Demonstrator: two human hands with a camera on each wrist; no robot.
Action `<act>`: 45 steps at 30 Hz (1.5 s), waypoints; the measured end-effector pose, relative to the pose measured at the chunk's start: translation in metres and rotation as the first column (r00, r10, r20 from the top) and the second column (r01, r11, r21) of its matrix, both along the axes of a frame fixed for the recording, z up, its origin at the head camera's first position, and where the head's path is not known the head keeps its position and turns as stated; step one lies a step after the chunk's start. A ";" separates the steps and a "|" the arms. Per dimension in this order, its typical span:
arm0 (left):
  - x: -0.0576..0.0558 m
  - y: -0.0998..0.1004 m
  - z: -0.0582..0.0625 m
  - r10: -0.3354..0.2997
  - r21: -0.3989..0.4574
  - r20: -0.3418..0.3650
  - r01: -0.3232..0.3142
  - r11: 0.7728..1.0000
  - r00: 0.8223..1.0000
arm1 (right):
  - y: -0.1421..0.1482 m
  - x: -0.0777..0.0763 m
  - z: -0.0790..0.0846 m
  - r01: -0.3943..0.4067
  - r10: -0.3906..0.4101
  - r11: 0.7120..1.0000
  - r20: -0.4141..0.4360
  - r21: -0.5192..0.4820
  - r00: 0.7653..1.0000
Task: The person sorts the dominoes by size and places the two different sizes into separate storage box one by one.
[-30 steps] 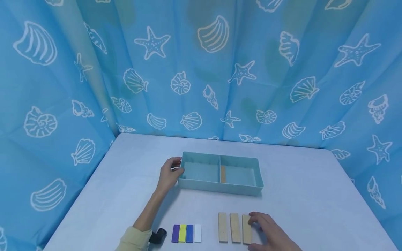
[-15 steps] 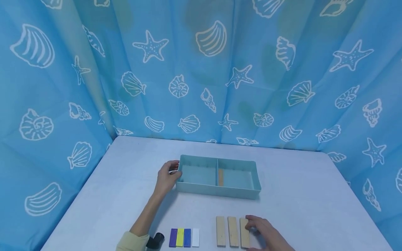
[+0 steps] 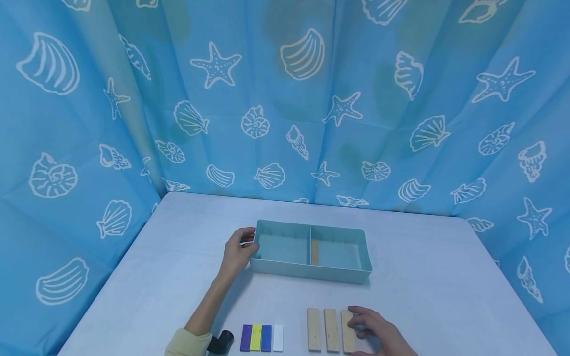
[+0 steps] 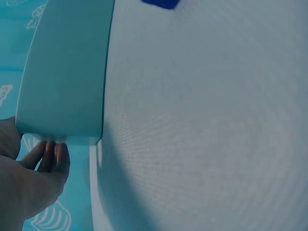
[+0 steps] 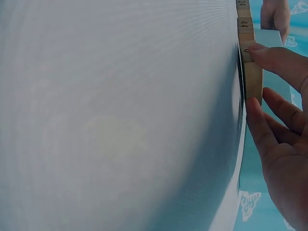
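Note:
A pale blue-green box (image 3: 307, 270) with two compartments stands in the middle of the table. My left hand (image 3: 236, 254) holds its left end, thumb at the rim and fingers along the outside of the end wall. Three plain wooden blocks (image 3: 331, 330) lie side by side nearer to me. At the rightmost wooden block (image 3: 347, 331), my right hand (image 3: 378, 332) has its thumb on the near end and its fingertips on the far end and right side. Printed numbers show on the block ends (image 5: 246, 24) in the right wrist view.
Against the divider, in the box's right compartment, is a light wooden piece (image 3: 314, 253). Purple, yellow, blue and white blocks (image 3: 266, 338) lie in a row left of the wooden ones. A blue curtain (image 3: 276, 99) with shell prints hangs behind the table.
The head view has shifted slightly. Both hands keep their places, the left at the box and the right at the rightmost wooden block.

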State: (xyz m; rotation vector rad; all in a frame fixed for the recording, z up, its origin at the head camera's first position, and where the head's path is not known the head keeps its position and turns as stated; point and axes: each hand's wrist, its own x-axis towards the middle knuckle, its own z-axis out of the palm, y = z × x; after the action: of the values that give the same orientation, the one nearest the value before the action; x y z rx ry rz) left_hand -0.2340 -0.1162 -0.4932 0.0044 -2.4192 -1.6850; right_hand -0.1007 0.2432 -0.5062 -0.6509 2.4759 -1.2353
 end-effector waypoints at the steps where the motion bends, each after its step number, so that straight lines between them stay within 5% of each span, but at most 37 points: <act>1: 0.000 0.000 0.000 0.002 0.000 0.001 -0.002 1.000 1.000 | 0.001 0.000 0.000 0.000 0.000 1.000 -0.005 -0.006 1.000; 11: 0.000 0.001 0.000 0.011 -0.009 0.006 -0.011 1.000 1.000 | 0.007 0.003 -0.004 -0.038 0.003 0.992 -0.268 -0.124 0.963; 20: -0.001 0.000 0.001 0.020 -0.005 0.017 -0.020 1.000 1.000 | 0.003 -0.008 0.031 0.059 -0.075 0.994 -0.182 -0.094 0.980; 28: -0.001 0.000 0.000 0.010 0.005 0.009 -0.010 1.000 1.000 | -0.001 -0.049 0.062 0.072 -0.111 0.989 -0.339 -0.126 0.934; 34: -0.001 0.001 0.000 0.012 0.009 0.022 -0.012 1.000 1.000 | -0.005 -0.090 0.078 0.119 -0.141 0.988 -0.285 -0.095 0.948; 45: -0.001 0.002 0.001 0.021 0.005 0.015 -0.022 1.000 1.000 | -0.022 -0.136 0.064 0.058 -0.062 0.998 -0.212 -0.025 0.975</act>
State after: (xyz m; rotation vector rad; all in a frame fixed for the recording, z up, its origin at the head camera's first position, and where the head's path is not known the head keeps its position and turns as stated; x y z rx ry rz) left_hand -0.2350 -0.1142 -0.4917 0.0434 -2.4166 -1.6876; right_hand -0.2370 0.2211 -0.4422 -0.7551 2.6788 -1.2726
